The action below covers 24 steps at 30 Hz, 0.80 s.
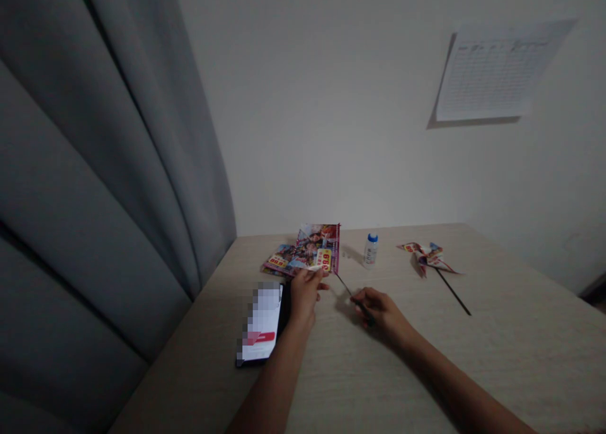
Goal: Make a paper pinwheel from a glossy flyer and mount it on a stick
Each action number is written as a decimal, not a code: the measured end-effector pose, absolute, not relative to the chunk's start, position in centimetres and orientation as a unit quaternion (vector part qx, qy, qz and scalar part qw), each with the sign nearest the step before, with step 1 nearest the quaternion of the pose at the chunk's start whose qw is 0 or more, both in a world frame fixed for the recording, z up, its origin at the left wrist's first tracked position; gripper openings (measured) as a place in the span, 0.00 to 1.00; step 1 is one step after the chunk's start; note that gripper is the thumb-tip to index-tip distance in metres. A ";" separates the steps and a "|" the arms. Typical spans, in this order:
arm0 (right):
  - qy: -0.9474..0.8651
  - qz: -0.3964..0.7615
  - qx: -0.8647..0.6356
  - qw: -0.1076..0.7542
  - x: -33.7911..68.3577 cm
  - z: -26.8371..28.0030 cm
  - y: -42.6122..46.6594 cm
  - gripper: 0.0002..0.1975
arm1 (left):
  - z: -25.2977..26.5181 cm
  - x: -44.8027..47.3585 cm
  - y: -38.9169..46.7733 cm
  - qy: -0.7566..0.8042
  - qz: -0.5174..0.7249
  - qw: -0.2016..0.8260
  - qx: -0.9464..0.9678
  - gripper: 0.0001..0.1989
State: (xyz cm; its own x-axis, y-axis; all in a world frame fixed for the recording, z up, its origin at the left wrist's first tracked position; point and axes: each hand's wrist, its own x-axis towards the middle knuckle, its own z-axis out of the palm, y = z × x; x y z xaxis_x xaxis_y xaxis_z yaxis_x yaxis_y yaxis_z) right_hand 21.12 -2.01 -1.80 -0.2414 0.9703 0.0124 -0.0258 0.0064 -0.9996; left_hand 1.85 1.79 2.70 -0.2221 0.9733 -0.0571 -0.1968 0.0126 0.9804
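My left hand point(308, 287) is closed on the near edge of a colourful printed paper sheet point(318, 241), thumb and fingers pinched together. The sheet is tilted up, and its yellow patch shows a red price. My right hand point(374, 309) grips a slim tool point(345, 285) with a dark handle and a thin metal shaft. Its tip points to the sheet's lower right corner; whether it touches, I cannot tell. Dim light leaves the exact kind of tool unclear. More printed paper point(279, 261) lies to the left, partly under the raised sheet.
A phone point(260, 326) with a lit screen lies beside my left forearm. Behind my right hand stands a small white bottle with a blue cap point(371, 251). A paper pinwheel on a black stick point(428, 257) lies at the right. A grey curtain point(156, 137) borders the table's left.
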 end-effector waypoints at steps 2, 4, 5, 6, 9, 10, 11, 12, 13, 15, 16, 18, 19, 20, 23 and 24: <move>-0.558 0.559 -0.426 0.441 21.2 -1.9 -2.0 0.18 | 2.7 1.9 1.8 0.512 0.592 0.494 0.379 0.18; -0.561 0.558 -0.428 0.437 21.2 -1.7 -2.1 0.17 | 2.7 1.9 1.8 0.512 0.593 0.493 0.379 0.18; -0.562 0.557 -0.428 0.437 21.1 -1.5 -2.1 0.17 | 2.7 1.9 1.8 0.511 0.594 0.493 0.379 0.18; -0.563 0.556 -0.427 0.438 21.1 -1.4 -2.2 0.17 | 2.7 1.9 1.9 0.511 0.594 0.492 0.379 0.18; -0.567 0.550 -0.426 0.440 21.0 -1.0 -2.3 0.18 | 2.8 1.9 1.9 0.512 0.594 0.490 0.380 0.18; -0.567 0.550 -0.427 0.439 21.0 -1.0 -2.3 0.18 | 2.8 1.9 1.9 0.513 0.594 0.490 0.380 0.18; -0.565 0.552 -0.427 0.440 21.0 -1.0 -2.3 0.19 | 2.8 1.9 1.9 0.514 0.594 0.489 0.380 0.17; -0.564 0.554 -0.426 0.440 21.0 -1.2 -2.2 0.19 | 2.8 1.9 1.9 0.514 0.593 0.489 0.380 0.17; -0.562 0.556 -0.424 0.442 21.0 -1.4 -2.2 0.18 | 2.8 1.8 1.8 0.514 0.593 0.490 0.380 0.17; -0.562 0.557 -0.419 0.444 21.1 -1.8 -2.0 0.18 | 2.8 1.8 1.8 0.513 0.593 0.491 0.380 0.17; -0.563 0.555 -0.420 0.445 21.1 -2.0 -2.0 0.18 | 2.8 1.8 1.8 0.512 0.593 0.493 0.378 0.17; -0.564 0.553 -0.423 0.444 21.2 -2.3 -1.8 0.18 | 2.8 1.8 1.7 0.512 0.592 0.496 0.375 0.17; -0.563 0.554 -0.423 0.443 21.2 -2.4 -1.8 0.18 | 2.8 1.8 1.8 0.512 0.592 0.498 0.374 0.17; -0.562 0.556 -0.422 0.443 21.2 -2.5 -1.7 0.18 | 2.8 1.8 1.8 0.512 0.592 0.499 0.373 0.17; -0.560 0.560 -0.421 0.443 21.2 -2.4 -1.7 0.19 | 2.7 1.8 1.8 0.512 0.591 0.502 0.370 0.17; -0.561 0.559 -0.421 0.442 21.2 -2.3 -1.7 0.19 | 2.7 1.8 1.9 0.512 0.590 0.503 0.370 0.17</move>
